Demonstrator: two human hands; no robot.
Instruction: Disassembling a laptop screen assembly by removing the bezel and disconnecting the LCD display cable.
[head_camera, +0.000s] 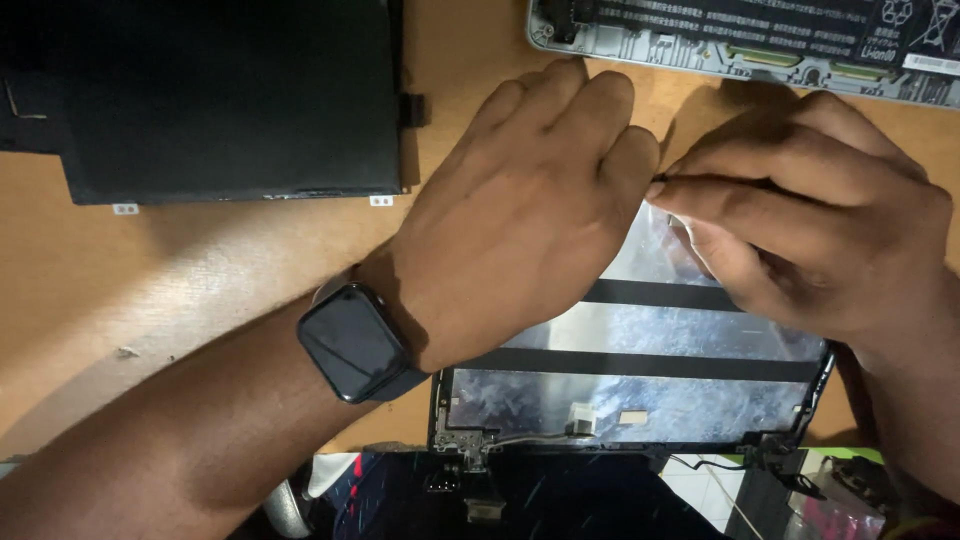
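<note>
On my bench (200, 270): white-labelled black battery (760, 30) at far edge; foil-backed lid panel (640, 385) beneath my curled left hand (520, 210); right hand (810, 215) fingers pinching a thin dark tool (700, 182).

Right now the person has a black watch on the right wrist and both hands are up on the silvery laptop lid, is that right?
Not quite. The head view shows the black watch on the left wrist. Both the left hand and the right hand are indeed on the silvery laptop lid.

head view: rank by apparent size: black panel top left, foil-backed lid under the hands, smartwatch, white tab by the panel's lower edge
1. black panel, cut off by the frame
2. foil-backed lid, partly hidden under the hands, so its gap to the panel is unsure
3. smartwatch, nearer the camera
4. white tab
</note>
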